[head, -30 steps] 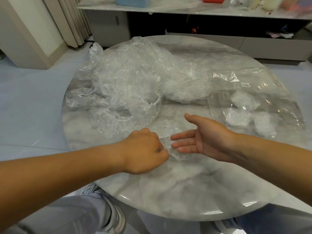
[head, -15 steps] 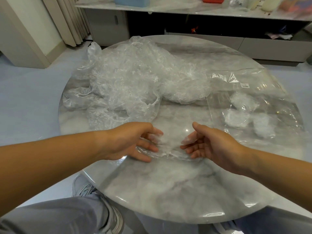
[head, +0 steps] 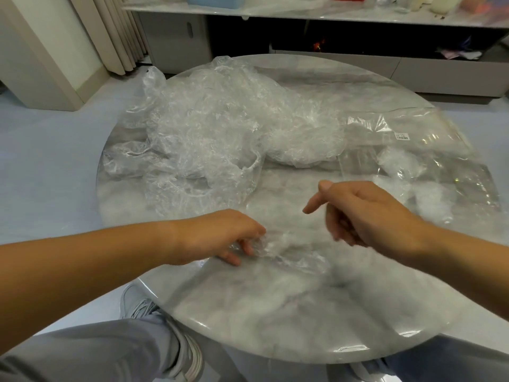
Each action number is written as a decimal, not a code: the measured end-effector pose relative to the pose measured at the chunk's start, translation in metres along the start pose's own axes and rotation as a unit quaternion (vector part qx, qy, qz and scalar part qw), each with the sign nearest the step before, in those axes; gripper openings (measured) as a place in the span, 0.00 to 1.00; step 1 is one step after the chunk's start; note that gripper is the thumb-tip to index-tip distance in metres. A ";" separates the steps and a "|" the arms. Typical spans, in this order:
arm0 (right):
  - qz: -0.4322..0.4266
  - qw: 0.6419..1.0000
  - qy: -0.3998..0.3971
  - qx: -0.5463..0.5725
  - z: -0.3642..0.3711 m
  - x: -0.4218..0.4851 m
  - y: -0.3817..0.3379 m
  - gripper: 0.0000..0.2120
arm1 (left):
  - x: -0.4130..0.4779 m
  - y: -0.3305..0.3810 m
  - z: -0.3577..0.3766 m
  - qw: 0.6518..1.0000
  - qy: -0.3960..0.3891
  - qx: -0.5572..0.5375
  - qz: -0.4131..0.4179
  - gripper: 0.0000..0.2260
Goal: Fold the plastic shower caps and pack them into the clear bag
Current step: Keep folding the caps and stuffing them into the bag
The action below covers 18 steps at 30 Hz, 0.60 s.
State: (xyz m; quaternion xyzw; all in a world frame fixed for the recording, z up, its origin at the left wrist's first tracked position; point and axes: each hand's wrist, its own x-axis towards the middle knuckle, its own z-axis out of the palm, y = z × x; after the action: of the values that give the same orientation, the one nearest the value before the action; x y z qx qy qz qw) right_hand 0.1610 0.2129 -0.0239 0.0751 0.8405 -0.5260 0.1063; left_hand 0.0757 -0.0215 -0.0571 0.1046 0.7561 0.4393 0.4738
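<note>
A crumpled clear shower cap [head: 286,253] lies flat on the round marble table [head: 275,312] near its front. My left hand [head: 220,238] rests on the cap's left end, fingertips curled into the plastic and pinching it. My right hand [head: 360,213] hovers above the cap's right side, lifted off it, index finger pointing left and the other fingers loosely curled, holding nothing. A large heap of loose shower caps [head: 220,133] covers the far left of the table. The clear bag [head: 429,161] lies flat at the right with a few folded caps [head: 399,164] inside.
My knees and a grey shoe [head: 165,326] sit under the table's near edge. A long low cabinet [head: 330,31] with assorted items on top runs along the back wall. Curtains [head: 115,31] hang at the far left.
My left hand has slid toward me and to the left, pinching the cap's end. My right hand has let go of the cap and risen above it.
</note>
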 end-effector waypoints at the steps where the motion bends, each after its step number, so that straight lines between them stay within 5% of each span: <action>1: -0.060 0.997 -0.002 -0.038 0.007 -0.002 -0.003 0.25 | -0.001 0.001 0.003 0.999 -0.005 0.032 0.003 0.22; 6: -0.193 0.917 -0.133 -0.323 0.036 -0.008 0.014 0.25 | -0.001 0.000 0.002 1.000 -0.006 0.008 0.001 0.20; 11: -0.259 0.872 -0.151 -0.386 0.042 -0.015 0.036 0.23 | -0.005 0.001 -0.009 0.989 -0.011 -0.142 -0.046 0.26; 14: -0.256 0.855 -0.171 -0.418 0.046 -0.016 0.046 0.29 | -0.010 0.010 -0.019 0.982 -0.013 -0.172 -0.079 0.22; 18: -0.254 0.850 -0.181 -0.424 0.045 -0.017 0.052 0.30 | -0.019 0.015 -0.041 0.987 0.119 -0.086 -0.062 0.10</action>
State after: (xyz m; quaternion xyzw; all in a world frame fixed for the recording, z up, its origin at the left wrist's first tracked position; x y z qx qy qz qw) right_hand 0.1947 0.1951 -0.0834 -0.2900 0.9373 -0.1320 0.1410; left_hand 0.0489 -0.0462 -0.0273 -0.0370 0.7715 0.4816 0.4142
